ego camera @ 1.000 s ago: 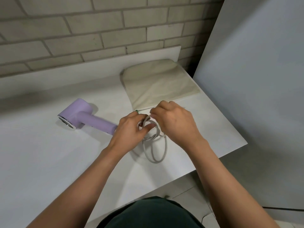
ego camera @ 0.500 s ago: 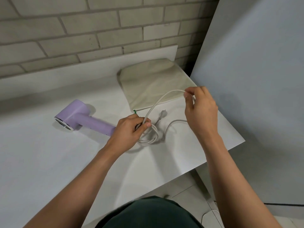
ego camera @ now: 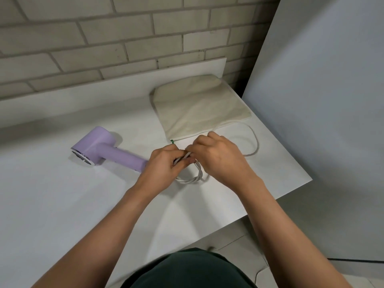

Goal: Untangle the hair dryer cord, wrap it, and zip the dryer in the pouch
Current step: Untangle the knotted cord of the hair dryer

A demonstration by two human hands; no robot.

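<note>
**Both hands at the cord.** My left hand [ego camera: 164, 163] grips a bundle of the white cord [ego camera: 195, 178], with the fingers curled round several strands. My right hand [ego camera: 220, 160] meets it knuckles up, its fingers curled onto the same strands just beside the left thumb; the fingertips are hidden under the hand. Below both hands a twisted loop of cord lies on the white table [ego camera: 62, 204]. A single strand follows the near edge of the pouch [ego camera: 199, 107], arcs out to the right and bends back toward my right wrist. The pouch is cream cloth and lies flat at the far right of the table. A small green tab [ego camera: 172, 141] sits at its near left corner, just beyond my left knuckles. The lilac dryer [ego camera: 97, 147] lies on its side to the left, and the end of its handle is hidden behind my left hand. A brick wall [ego camera: 104, 38] stands behind and a grey panel [ego camera: 322, 100] to the right.
</note>
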